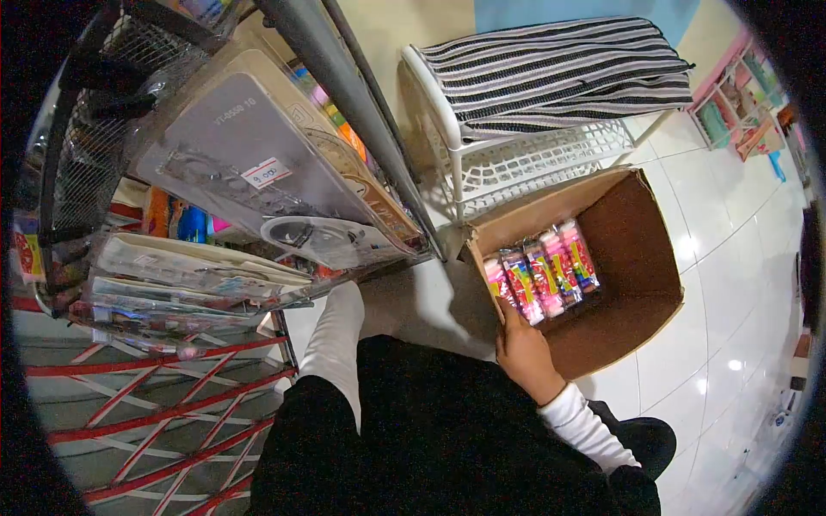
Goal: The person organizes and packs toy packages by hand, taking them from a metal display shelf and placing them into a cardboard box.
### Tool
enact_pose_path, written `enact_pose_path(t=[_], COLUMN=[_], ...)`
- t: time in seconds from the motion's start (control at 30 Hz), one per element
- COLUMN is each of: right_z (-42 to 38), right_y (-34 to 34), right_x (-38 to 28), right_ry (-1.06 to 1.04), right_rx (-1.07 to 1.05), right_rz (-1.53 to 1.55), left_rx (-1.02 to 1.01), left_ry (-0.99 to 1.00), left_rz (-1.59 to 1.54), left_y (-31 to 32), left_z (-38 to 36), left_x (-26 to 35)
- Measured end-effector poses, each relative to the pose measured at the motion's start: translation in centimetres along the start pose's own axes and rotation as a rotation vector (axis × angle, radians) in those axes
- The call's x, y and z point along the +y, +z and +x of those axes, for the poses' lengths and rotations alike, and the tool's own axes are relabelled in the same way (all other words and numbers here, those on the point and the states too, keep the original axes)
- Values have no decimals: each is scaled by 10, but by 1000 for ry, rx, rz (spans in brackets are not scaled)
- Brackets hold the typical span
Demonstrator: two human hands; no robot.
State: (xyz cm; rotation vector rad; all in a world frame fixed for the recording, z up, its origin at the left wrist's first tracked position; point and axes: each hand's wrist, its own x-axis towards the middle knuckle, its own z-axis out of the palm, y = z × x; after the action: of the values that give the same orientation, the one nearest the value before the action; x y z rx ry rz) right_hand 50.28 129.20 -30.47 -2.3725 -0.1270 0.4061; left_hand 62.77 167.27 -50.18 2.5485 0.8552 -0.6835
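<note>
My right hand is at the near left edge of an open cardboard box, its fingers closed over the rim and against the leftmost packet. Inside, several small clear-wrapped packets with red and yellow labels and pink, white and dark contents stand in a row. What they contain is too small to tell. On the other side, my left arm in a white sleeve reaches up to the display rack. My left hand is hidden behind the goods hanging there.
Grey clipboards with a price sticker and flat plastic-wrapped packs fill the rack. A black mesh basket hangs at left above red-and-white strapping. Behind the box stands a white plastic shelf under a striped mat.
</note>
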Motion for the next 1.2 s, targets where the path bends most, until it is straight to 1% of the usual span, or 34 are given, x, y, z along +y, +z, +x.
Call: enact_pose_path(t=[0.1,0.17,0.27,0.3,0.4,0.43,0.5,0.53,0.6,0.63,0.67,0.73,0.77,0.8,0.83,0.87,0.9,0.93,0.97,1.0,1.03,1.07,1.1,1.17,1.2], right_z=[1,0,-3,-5,-6,-5,15,19,30,32,33,35,32,27,19,10,1,-6,-12,-20,-27,-31,-34,-39,-38], right_y=[0,1,10,-9,-16,-7,58,78,74,72,76,87,96,92,88,84,70,53,35,11,-27,-32,-34,-61,-86], right_x=[0,0,2,-26,-60,-63,-45,-43,-60,-65,-61,-41,-37,-35,-34,-32,-35,-35,-36,-39,-51,-40,-27,-18,-18], right_ry=[-13,-11,-235,-244,-555,-510,-257,-120,251,450,435,416,407,249,206,161,141,131,121,110,200,128,53,99,224], right_rx=[-14,-44,227,252,158,-14,-145,-211,-349,-409,-493,-630,-507,-524,-520,-520,-488,-528,-573,-620,-689,-627,-566,-509,-510], right_rz=[-12,-17,-1,-159,90,252,650,841,1084,1200,1254,1364,1220,1171,1187,1203,1142,1141,1140,1137,1010,1032,1051,1182,1296], left_rx=[-16,-34,-113,-140,-322,-404,-598,-696,-505,-477,-450,-554,-486,-415,-339,-235,-127,-12,-193,-242,-289,-333,-403,-467,-500], left_ry=[26,42,44,33,-10,-27,-7,5,244,266,288,136,183,235,290,368,445,522,286,309,329,349,315,304,297], left_rz=[-124,-268,-592,-709,-989,-1053,-1068,-1074,-972,-1008,-1042,-1288,-1191,-1095,-1001,-1021,-1043,-1067,-1296,-1325,-1355,-1385,-1447,-1537,-1579], left_y=[-6,-6,6,7,9,7,-16,-23,-9,-5,-2,3,13,20,27,35,42,39,29,20,12,5,-3,-12,-13], left_z=[-5,-14,-38,-50,-92,-109,-166,-192,-234,-253,-272,-301,-311,-318,-324,-332,-338,-344,-348,-350,-352,-354,-360,-367,-368], left_x=[-8,-14,-23,-27,-26,-23,-3,4,-3,-2,-2,10,9,5,2,1,-1,5,3,8,12,19,29,50,57])
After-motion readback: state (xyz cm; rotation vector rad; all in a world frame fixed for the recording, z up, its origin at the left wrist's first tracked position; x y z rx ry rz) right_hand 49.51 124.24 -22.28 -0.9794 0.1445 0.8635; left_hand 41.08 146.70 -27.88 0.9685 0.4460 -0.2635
